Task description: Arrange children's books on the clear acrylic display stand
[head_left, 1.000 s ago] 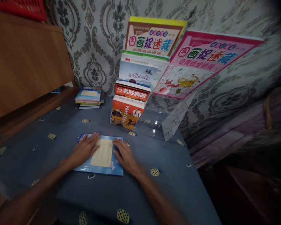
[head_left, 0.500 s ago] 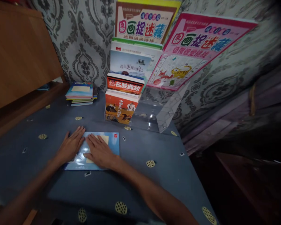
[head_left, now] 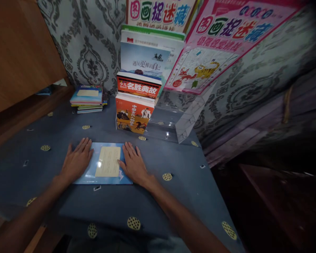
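A closed blue book (head_left: 91, 177) with a cream text panel on its cover lies flat on the table near me. My left hand (head_left: 77, 159) rests palm down across its left edge, fingers stretched out and pointing away from me. On the opposite side, my right hand (head_left: 133, 163) lies flat over the book's right edge, fingers extended and thumb pointing in toward the panel. Neither hand grips anything. Light glints off the glossy cover.
Behind the book stands a clear acrylic rack (head_left: 184, 124) holding several upright books, including an orange book (head_left: 134, 114) in front and a large pink book (head_left: 200, 52). A book stack (head_left: 86, 102) sits back left on the patterned tablecloth (head_left: 158, 200).
My right hand has slid from the middle of the cover to its right edge, uncovering the cream panel. The left hand stays at the left edge. The view has tipped slightly downward.
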Available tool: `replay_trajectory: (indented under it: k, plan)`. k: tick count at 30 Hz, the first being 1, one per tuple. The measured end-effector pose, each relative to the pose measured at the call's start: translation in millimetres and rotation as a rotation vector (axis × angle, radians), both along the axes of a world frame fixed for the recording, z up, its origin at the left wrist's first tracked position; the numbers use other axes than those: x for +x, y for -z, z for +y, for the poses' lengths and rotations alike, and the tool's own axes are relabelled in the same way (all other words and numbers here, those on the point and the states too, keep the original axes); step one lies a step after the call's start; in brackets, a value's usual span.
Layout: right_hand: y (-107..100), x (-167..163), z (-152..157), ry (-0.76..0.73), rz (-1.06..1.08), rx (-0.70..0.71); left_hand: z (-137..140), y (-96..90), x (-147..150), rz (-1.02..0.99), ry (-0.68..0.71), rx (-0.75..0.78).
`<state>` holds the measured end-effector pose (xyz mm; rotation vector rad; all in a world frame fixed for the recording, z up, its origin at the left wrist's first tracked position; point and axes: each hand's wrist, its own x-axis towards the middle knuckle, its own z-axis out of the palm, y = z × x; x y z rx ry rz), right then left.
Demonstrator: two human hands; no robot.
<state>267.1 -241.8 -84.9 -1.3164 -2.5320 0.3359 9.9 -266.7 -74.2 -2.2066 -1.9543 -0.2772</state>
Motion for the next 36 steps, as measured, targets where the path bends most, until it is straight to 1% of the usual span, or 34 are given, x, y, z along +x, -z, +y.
replay_trajectory:
  k: [2,5,9,12,15,18,23,26,30,33,36]
  plan:
    - [0.8,3.8,-5.9,-0.013,0.005,0.005,-4.2,1.6,9.8,0.024,0.003,0.010]
    - [0.4,6.3,-9.9,-0.015,0.014,0.002,-11.9,9.5,30.5,0.020,0.059,0.015]
    - [-0.3,6.1,-10.4,-0.005,0.013,-0.003,-27.4,20.3,61.8,0.002,0.209,0.042]
    - [-0.5,5.7,-10.3,0.001,0.011,0.002,-40.1,21.2,73.4,0.001,0.309,0.063]
    - [-1.4,6.1,-10.1,-0.003,0.011,-0.002,-49.1,17.6,67.1,-0.016,0.400,0.057]
    - [-2.8,7.4,-10.0,-0.023,0.018,-0.018,-53.3,14.8,48.8,-0.045,0.480,0.027]
    - [-3.5,12.9,-15.4,-0.079,0.029,-0.024,-54.2,14.4,21.3,-0.048,0.517,-0.007]
    - [-5.7,17.8,-23.4,-0.122,0.028,-0.031,-55.4,13.6,16.0,-0.023,0.544,-0.004]
    - [-14.6,25.5,-35.5,-0.149,0.039,-0.105,-57.0,7.4,16.0,0.041,0.606,-0.013]
    - [-19.5,32.8,-42.3,-0.164,0.148,-0.164,-54.5,-2.0,16.1,0.065,0.624,-0.040]
    - [-15.7,41.3,-45.2,-0.135,0.359,-0.201,-52.3,-16.2,19.6,0.044,0.628,-0.101]
